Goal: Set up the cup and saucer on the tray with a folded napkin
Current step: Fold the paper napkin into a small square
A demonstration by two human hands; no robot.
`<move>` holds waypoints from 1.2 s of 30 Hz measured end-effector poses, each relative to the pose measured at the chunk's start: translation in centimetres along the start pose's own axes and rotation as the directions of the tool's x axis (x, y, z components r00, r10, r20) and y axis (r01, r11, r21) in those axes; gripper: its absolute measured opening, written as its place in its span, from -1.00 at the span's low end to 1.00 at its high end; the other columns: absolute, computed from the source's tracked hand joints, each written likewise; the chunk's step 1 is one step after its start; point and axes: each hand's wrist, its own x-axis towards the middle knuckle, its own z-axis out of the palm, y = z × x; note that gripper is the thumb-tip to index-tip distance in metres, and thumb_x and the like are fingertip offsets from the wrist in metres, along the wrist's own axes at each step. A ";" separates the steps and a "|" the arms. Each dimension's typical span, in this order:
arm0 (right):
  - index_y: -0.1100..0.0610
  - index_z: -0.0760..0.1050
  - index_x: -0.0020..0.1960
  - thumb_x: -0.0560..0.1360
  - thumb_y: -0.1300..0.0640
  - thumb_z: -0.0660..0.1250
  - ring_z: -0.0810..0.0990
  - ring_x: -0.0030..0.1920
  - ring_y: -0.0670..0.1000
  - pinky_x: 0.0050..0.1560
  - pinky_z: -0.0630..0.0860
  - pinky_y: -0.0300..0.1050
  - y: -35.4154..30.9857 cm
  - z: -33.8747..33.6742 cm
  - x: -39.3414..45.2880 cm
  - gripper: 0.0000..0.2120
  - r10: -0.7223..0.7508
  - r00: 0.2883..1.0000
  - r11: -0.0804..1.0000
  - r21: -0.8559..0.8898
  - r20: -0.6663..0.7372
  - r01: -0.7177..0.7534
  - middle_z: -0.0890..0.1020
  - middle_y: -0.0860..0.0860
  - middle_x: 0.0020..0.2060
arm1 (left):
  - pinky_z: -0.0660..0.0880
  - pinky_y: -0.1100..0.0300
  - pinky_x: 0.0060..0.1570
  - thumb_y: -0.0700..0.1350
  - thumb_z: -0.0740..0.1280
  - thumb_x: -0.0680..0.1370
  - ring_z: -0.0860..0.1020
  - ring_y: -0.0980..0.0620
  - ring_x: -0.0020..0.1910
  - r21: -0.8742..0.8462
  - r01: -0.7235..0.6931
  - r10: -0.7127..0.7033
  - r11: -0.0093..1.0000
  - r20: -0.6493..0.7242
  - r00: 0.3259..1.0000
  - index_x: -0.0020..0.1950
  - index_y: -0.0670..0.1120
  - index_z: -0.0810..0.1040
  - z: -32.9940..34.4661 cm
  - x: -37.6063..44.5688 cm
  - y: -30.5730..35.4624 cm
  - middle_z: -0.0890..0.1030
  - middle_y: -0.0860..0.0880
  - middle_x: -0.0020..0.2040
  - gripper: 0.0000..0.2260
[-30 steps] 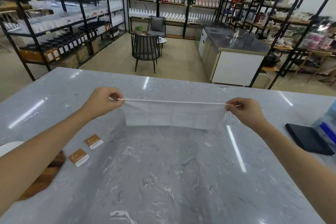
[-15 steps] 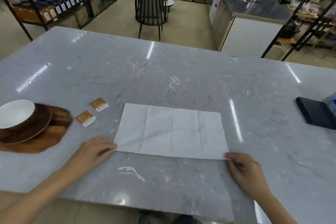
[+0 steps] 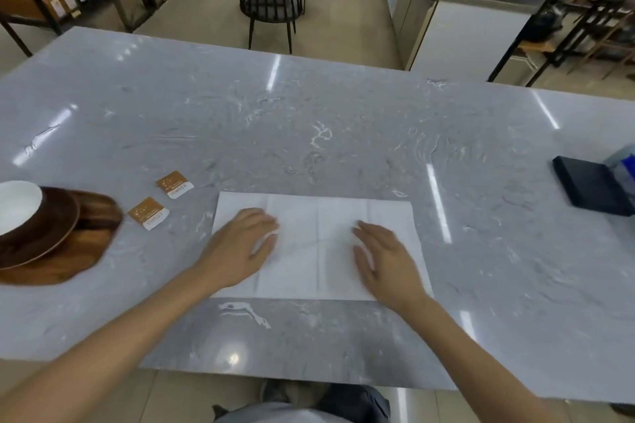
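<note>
Both hands lie flat, palms down, on the napkin (image 3: pixel 318 244), fingers stretched out and holding nothing: the left hand (image 3: pixel 240 251) toward 9 o'clock, the right hand (image 3: pixel 385 257) toward 3 o'clock. The napkin lies spread on the counter (image 3: pixel 309 120), its long axis running 9 to 3 o'clock.

Your way left along the grey marble counter (image 3: pixel 343 134) is hemmed by two brown sachets (image 3: pixel 148 213) just beside the napkin (image 3: pixel 319 216), then the wooden tray (image 3: pixel 79 251) with its stacked dishes; rightward lies bare stone until the black box (image 3: pixel 591 189) near the edge
</note>
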 end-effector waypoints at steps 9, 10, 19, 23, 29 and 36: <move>-0.08 -0.04 0.67 0.70 -0.20 -0.08 -0.09 0.65 -0.02 0.63 -0.11 0.06 0.6 5.6 7.4 -0.43 0.083 0.952 0.986 -0.162 0.294 -0.036 -0.03 -0.11 0.65 | -0.05 -0.05 0.59 0.23 -0.11 0.66 -0.06 -0.02 0.64 0.256 0.147 -0.185 0.955 0.134 0.974 0.65 0.05 0.00 4.1 5.1 -2.2 0.01 0.08 0.66 -0.42; -0.12 -0.08 0.66 0.69 -0.23 -0.11 -0.11 0.65 -0.03 0.63 -0.12 0.06 2.5 4.8 7.1 -0.43 0.144 0.953 0.976 -0.197 0.268 -0.093 -0.05 -0.14 0.65 | -0.01 -0.07 0.58 0.27 -0.12 0.63 -0.02 -0.03 0.64 0.276 0.216 -0.248 0.936 0.087 0.965 0.65 0.04 0.02 3.4 4.8 -3.7 0.04 0.07 0.66 -0.38; -0.08 -0.07 0.67 0.70 -0.18 -0.13 -0.04 0.65 0.00 0.63 -0.04 0.08 9.7 2.0 5.1 -0.44 0.308 0.933 0.938 -0.224 0.187 -0.265 0.02 -0.10 0.66 | 0.01 -0.07 0.58 0.26 -0.19 0.61 -0.02 -0.01 0.64 0.304 0.322 -0.357 0.896 0.064 0.932 0.65 0.00 -0.06 2.1 3.0 -7.3 0.03 0.07 0.66 -0.35; 0.10 0.07 0.65 0.71 -0.05 0.08 0.12 0.63 0.09 0.60 0.08 0.07 10.3 1.1 4.9 -0.43 0.323 0.937 0.946 -0.077 0.132 -0.315 0.13 0.05 0.64 | -0.15 -0.15 0.56 0.25 -0.21 0.62 -0.11 0.01 0.64 0.332 0.334 -0.384 0.882 0.098 0.918 0.65 0.02 -0.11 2.2 3.2 -7.4 -0.04 0.10 0.67 -0.37; 0.16 0.19 0.60 0.69 -0.05 0.09 0.19 0.58 0.24 0.55 0.21 0.20 8.3 -0.1 -2.2 -0.46 0.423 0.906 0.906 -0.024 0.015 -0.422 0.21 0.21 0.60 | -0.47 -0.15 0.44 0.14 -0.15 0.61 -0.05 -0.04 0.64 0.382 0.146 -0.180 0.912 0.056 0.982 0.62 -0.09 0.15 1.8 3.6 -2.2 0.13 -0.03 0.65 -0.38; 0.30 0.34 0.51 0.62 -0.05 0.04 0.38 0.40 0.36 0.43 0.34 0.29 6.1 -1.2 -6.9 -0.40 0.458 0.888 0.876 -0.143 -0.046 -0.460 0.41 0.34 0.43 | -0.19 0.00 0.60 0.12 -0.07 0.70 -0.22 0.02 0.63 0.190 -0.228 0.162 0.955 0.310 0.937 0.65 0.03 -0.09 6.8 5.0 5.3 -0.16 0.02 0.66 -0.47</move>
